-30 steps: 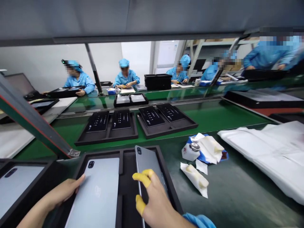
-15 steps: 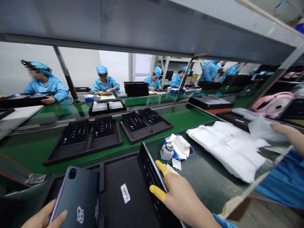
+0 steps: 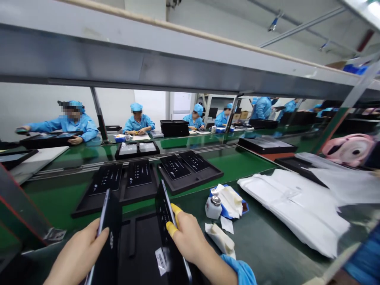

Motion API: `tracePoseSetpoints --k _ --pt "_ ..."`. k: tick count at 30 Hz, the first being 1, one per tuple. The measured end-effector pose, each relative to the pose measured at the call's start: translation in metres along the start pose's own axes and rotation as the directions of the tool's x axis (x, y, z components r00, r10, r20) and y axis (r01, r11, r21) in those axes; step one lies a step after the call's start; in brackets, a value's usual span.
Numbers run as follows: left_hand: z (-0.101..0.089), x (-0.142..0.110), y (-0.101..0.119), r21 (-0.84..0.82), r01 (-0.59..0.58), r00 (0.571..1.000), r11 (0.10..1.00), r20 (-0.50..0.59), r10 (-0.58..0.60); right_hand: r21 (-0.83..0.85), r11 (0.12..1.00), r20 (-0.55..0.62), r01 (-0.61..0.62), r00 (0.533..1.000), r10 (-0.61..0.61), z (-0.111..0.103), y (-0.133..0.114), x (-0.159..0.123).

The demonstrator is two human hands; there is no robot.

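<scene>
My left hand (image 3: 77,252) grips a dark tablet (image 3: 110,237) by its outer edge; it stands nearly on edge, and part of a white logo shows on its back. In my right hand (image 3: 190,237), with yellow finger cots on the fingertips, is a second tablet (image 3: 169,233), also tilted up, its printed black front facing left. Between and below the two lies a black foam tray (image 3: 139,233) with two compartments. A small white barcode label (image 3: 160,261) shows near the right tablet's lower part; whether it touches the tablet I cannot tell.
Two black trays with tablets (image 3: 139,173) lie on the green conveyor (image 3: 231,158) ahead. A white pump bottle (image 3: 213,207), wipes in a blue box (image 3: 233,202) and a stack of white bags (image 3: 293,206) are at right. A shelf (image 3: 178,71) crosses overhead. Several co-workers sit opposite.
The left tablet has turned from showing its back to nearly edge-on. Both hands have shifted left in view. The view has tilted up, and the co-worker's hand at right has left the picture.
</scene>
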State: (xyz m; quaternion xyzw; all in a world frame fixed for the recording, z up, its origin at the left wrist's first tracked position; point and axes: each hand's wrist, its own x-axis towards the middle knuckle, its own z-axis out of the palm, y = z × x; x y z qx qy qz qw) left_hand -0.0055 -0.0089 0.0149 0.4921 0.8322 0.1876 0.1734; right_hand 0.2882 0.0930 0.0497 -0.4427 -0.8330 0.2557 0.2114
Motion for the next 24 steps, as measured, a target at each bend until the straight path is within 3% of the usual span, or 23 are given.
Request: tracePoseSetpoints --k 4,9,17,21,24 --pt "-0.002 0.002 0.026 0.024 0.023 1.000 0.999 -0.018 -0.022 -0.143 0.989 0.023 -0.026 0.999 0.029 0.014 -0.008 0.016" --pt "-0.012 0.008 0.038 0.025 0.042 0.998 0.999 -0.045 -0.041 -0.278 0.953 -0.002 -0.118 0.992 0.122 0.012 -0.016 0.041" --pt "-0.009 0.028 0.035 -0.073 0.036 0.999 0.997 0.040 -0.033 -0.153 0.983 0.127 -0.098 0.985 0.118 0.015 -0.013 0.062" --pt "-0.017 0.025 0.033 -0.036 0.023 0.999 0.999 0.029 -0.022 -0.141 0.986 0.091 -0.094 0.990 0.107 0.013 -0.011 0.061" --pt "-0.024 0.008 0.038 0.001 0.045 0.997 0.999 -0.061 -0.045 -0.128 0.988 0.002 -0.081 0.997 0.082 0.007 -0.017 0.050"
